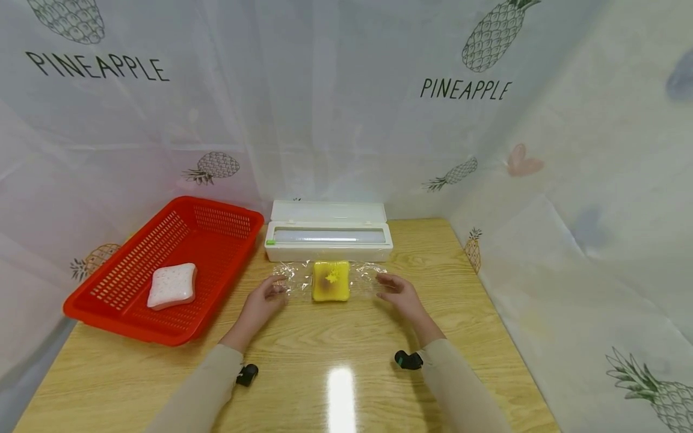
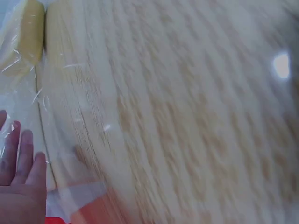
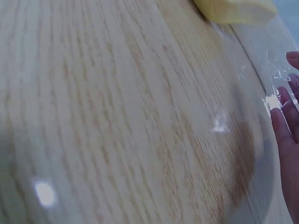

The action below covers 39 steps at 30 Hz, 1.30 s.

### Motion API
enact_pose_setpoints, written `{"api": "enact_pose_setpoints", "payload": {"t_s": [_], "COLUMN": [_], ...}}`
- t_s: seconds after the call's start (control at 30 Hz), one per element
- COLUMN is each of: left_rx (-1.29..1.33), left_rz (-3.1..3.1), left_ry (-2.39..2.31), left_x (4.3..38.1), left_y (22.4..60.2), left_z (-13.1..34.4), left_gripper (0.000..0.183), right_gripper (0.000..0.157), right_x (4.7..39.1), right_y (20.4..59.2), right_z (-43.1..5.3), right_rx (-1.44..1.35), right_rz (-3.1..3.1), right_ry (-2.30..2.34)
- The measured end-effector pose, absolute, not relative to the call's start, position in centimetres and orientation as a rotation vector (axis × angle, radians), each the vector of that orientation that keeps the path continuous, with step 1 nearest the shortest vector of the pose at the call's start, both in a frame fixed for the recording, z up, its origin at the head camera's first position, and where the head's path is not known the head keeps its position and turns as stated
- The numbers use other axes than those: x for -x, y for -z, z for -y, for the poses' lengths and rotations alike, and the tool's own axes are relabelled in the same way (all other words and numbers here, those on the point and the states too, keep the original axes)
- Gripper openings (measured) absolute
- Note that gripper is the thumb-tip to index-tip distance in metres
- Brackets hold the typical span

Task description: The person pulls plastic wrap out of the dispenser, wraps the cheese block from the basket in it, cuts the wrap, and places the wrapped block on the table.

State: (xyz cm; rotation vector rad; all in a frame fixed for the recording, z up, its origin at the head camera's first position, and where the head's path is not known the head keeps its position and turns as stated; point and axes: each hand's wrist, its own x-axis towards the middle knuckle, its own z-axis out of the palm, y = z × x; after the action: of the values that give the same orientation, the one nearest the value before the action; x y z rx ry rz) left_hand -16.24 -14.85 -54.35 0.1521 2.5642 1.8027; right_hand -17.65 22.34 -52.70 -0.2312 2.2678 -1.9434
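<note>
A yellow square block (image 1: 331, 281) with a brown patch and rounded corners lies near the middle of the table, wrapped in clear cling film (image 1: 361, 278) that spreads out to both sides. At the film's left end is my left hand (image 1: 265, 299); its fingers (image 2: 24, 154) look extended against the film in the left wrist view. My right hand (image 1: 403, 296) reaches the other end, its fingers (image 3: 284, 126) extended along the shiny film edge and the thumb apart from them. Behind the block stands a white cling film dispenser (image 1: 328, 249), lid raised, roll visible inside.
On the left a red plastic basket (image 1: 216, 297) holds a pale pinkish-white square block (image 1: 172, 286). A pineapple-print sheet (image 1: 335, 120) hangs behind and along the sides of the wooden table (image 1: 303, 361). Light glares off the table's front.
</note>
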Motion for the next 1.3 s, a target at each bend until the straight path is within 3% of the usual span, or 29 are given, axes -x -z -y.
{"api": "enact_pose_setpoints", "payload": {"t_s": [0.17,0.67,1.3], "left_rx": [-0.066,-0.146,-0.256], "left_rz": [-2.537,-2.571,-2.478], "left_ry": [-1.872,-1.769,-1.780], "left_x": [16.7,16.7,18.2], "left_y": [54.8,53.2,54.4], "left_z": [14.9,15.7,17.0], "left_gripper": [0.042,0.050,0.051], "right_gripper": [0.060,0.067,0.062], "right_x": [18.9,19.3,20.0], "right_y": [55.1,54.4,54.8], "right_z": [-22.8,-24.1,-23.9], "right_rx": [0.167,0.191,0.213], "right_rz": [-2.163,-2.182,-2.184], "right_ry": [2.050,1.951,1.905]}}
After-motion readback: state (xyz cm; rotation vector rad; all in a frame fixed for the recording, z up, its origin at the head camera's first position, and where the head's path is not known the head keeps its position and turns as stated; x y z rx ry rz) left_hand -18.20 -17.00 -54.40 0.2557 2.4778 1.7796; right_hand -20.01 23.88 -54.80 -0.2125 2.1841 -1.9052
